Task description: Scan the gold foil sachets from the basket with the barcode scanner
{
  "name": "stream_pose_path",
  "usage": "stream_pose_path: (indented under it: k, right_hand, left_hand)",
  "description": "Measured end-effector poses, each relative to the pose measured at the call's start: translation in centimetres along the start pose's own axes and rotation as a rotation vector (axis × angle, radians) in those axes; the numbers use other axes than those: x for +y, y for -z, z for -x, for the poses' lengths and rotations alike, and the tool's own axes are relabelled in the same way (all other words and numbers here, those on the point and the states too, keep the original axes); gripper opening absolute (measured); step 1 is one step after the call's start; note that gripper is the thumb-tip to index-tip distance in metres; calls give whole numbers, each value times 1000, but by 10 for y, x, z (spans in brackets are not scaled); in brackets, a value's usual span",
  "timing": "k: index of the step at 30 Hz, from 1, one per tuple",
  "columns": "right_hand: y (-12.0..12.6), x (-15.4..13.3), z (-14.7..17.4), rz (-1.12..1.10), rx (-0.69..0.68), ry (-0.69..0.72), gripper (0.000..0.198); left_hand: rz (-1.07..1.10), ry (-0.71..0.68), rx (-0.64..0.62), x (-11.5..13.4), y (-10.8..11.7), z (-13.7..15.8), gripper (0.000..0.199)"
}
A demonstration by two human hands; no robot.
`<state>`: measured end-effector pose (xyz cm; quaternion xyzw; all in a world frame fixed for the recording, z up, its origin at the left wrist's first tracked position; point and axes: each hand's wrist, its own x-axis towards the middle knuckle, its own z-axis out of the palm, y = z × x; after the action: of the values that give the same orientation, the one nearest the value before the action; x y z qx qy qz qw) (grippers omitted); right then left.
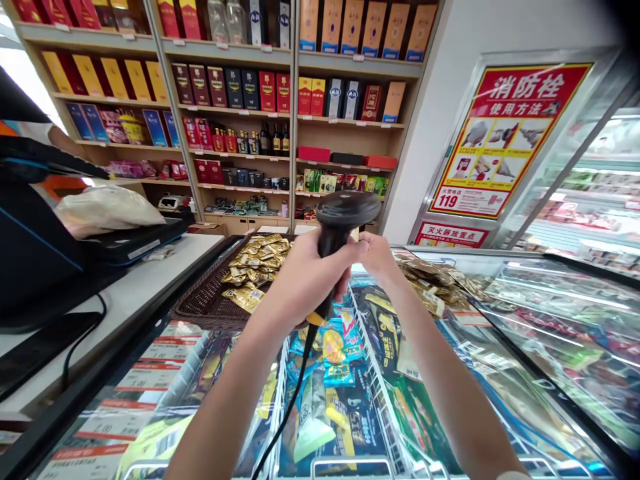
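Note:
My left hand is wrapped round the handle of a black barcode scanner, held upright over the glass-topped freezer. A black cable hangs from the handle and runs down toward the lower edge of the view. Close beside the scanner, my right hand is closed with its fingertips pinched; a small pale edge shows there, but what it holds is mostly hidden. Behind the left hand lies a brown woven basket with several gold packets in it.
Below lies the freezer with white wire dividers and bagged frozen goods. More brown-gold packets lie on the right. At left, a counter carries a scale with a white bag. Part of another person's arm shows behind it.

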<state>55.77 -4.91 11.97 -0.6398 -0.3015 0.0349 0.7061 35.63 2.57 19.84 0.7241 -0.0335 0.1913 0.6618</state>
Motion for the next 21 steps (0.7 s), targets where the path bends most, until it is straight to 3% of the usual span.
stream_pose_path:
  k: [7,14,21]
  right_hand:
    - [38,-3,-15,-214,175,42,28]
    - [47,-12,-19,-290,247,47,22]
    - [47,-24,-14,-235,299,1,8]
  left_hand:
    - [80,108,9,-2,-5,-10,22]
    - [214,218,-63,-8,-7,-13,27]
    - [211,212,-23,-6,-7,-12,22]
